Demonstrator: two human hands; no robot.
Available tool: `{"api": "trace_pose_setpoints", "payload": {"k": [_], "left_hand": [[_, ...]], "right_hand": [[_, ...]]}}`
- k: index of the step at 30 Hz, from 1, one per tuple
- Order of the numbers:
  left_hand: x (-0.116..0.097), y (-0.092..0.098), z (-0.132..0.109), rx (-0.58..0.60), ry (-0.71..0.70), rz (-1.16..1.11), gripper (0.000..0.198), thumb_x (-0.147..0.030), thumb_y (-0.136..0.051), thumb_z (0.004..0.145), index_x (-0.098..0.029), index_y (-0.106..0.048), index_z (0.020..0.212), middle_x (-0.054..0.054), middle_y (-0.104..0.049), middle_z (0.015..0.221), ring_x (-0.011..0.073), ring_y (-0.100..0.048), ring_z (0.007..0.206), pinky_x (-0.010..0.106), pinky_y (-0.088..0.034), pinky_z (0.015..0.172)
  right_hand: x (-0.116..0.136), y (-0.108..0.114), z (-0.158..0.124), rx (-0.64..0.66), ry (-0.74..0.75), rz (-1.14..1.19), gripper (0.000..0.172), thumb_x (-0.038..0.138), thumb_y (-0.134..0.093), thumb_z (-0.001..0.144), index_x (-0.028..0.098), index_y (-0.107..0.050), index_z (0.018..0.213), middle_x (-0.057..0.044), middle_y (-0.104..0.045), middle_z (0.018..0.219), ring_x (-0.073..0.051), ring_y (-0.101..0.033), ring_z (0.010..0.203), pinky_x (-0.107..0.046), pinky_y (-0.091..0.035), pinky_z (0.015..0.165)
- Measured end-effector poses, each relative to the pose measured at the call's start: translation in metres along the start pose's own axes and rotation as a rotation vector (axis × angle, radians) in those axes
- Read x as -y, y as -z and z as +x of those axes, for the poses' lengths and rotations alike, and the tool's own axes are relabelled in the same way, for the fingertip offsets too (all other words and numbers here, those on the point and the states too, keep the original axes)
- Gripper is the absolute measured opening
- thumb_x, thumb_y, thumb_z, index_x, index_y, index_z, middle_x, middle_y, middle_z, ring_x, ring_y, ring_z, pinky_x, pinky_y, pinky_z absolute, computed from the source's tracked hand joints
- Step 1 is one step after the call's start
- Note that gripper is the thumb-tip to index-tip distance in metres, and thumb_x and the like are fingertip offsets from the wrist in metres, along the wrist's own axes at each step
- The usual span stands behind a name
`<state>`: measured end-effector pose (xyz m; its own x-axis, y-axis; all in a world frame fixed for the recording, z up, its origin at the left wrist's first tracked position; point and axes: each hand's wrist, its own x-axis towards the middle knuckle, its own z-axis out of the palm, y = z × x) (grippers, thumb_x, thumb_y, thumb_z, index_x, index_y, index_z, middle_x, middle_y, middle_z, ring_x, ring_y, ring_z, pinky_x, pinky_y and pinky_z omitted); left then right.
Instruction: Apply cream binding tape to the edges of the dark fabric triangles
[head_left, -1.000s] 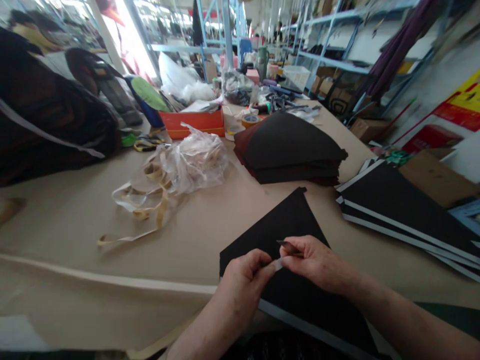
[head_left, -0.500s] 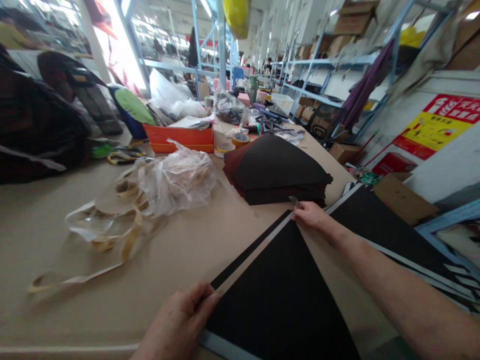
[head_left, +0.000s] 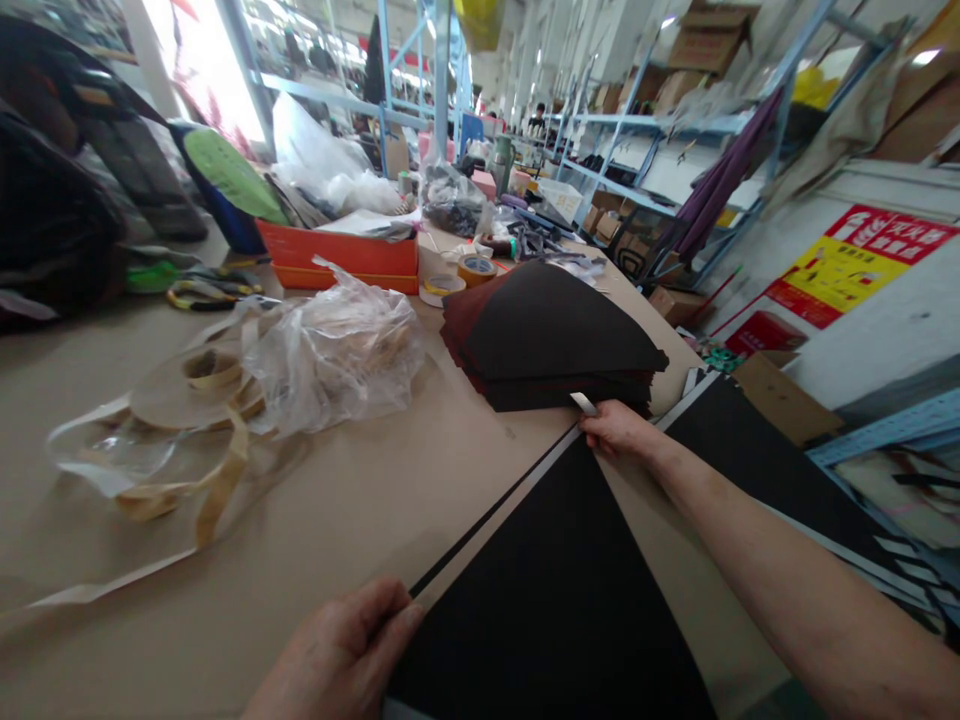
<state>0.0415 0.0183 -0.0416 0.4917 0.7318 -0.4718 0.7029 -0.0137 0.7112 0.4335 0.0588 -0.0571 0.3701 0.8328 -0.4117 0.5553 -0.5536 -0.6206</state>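
A black, roughly triangular fabric panel (head_left: 555, 590) lies on the table in front of me. A narrow pale tape strip (head_left: 541, 472) runs along its left slanting edge, with a thin dark margin showing beyond it. My left hand (head_left: 349, 640) is closed in a pinch on the near end of the strip, at the panel's lower left. At the panel's far corner, my right hand (head_left: 619, 428) pinches the other end, whose short tip pokes out past the fingers. Behind the right hand sits a stack of dark panels (head_left: 562, 325) with reddish-brown undersides.
On the left are a tan tape roll (head_left: 214, 370) with loose loops and a crumpled clear bag (head_left: 341, 350). An orange box (head_left: 341, 258), pliers (head_left: 214, 290) and yellow tape rolls (head_left: 476, 268) stand farther back. More black panels with pale edging (head_left: 757, 460) lie at right.
The view has shifted slightly, so the left-side things sit farther left. My left hand is a little lower and farther left, and the dark margin beside the strip looks narrower.
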Motion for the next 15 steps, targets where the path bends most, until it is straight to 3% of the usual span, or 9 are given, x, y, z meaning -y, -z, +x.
{"api": "trace_pose_setpoints", "payload": {"k": [4, 11, 15], "left_hand": [[0.001, -0.001, -0.002, -0.016, 0.003, -0.025, 0.041, -0.053, -0.040, 0.082, -0.019, -0.054, 0.065, -0.001, -0.050, 0.059, 0.0141, -0.048, 0.059, 0.021, -0.037, 0.053], [0.001, -0.001, -0.001, -0.028, 0.000, 0.005, 0.042, -0.054, -0.040, 0.081, -0.019, -0.053, 0.064, -0.001, -0.050, 0.057, 0.0144, -0.047, 0.057, 0.022, -0.036, 0.052], [-0.003, 0.002, -0.002, -0.027, -0.003, 0.014, 0.040, -0.052, -0.039, 0.081, -0.019, -0.054, 0.064, 0.000, -0.052, 0.058, 0.0156, -0.050, 0.059, 0.023, -0.037, 0.053]], "right_hand": [[0.006, 0.000, -0.003, 0.001, 0.001, -0.031, 0.027, 0.021, -0.051, 0.078, 0.017, -0.049, 0.051, 0.003, -0.042, 0.033, -0.007, -0.035, 0.027, -0.020, -0.026, 0.033], [0.010, -0.004, -0.006, -0.088, 0.037, -0.156, 0.013, 0.021, -0.053, 0.080, 0.015, -0.055, 0.068, 0.001, -0.054, 0.045, -0.008, -0.043, 0.032, -0.022, -0.032, 0.038], [0.011, -0.006, -0.012, -0.232, 0.123, -0.283, 0.008, 0.021, -0.058, 0.078, 0.015, -0.058, 0.082, -0.003, -0.062, 0.063, -0.012, -0.056, 0.053, -0.022, -0.038, 0.053]]}}
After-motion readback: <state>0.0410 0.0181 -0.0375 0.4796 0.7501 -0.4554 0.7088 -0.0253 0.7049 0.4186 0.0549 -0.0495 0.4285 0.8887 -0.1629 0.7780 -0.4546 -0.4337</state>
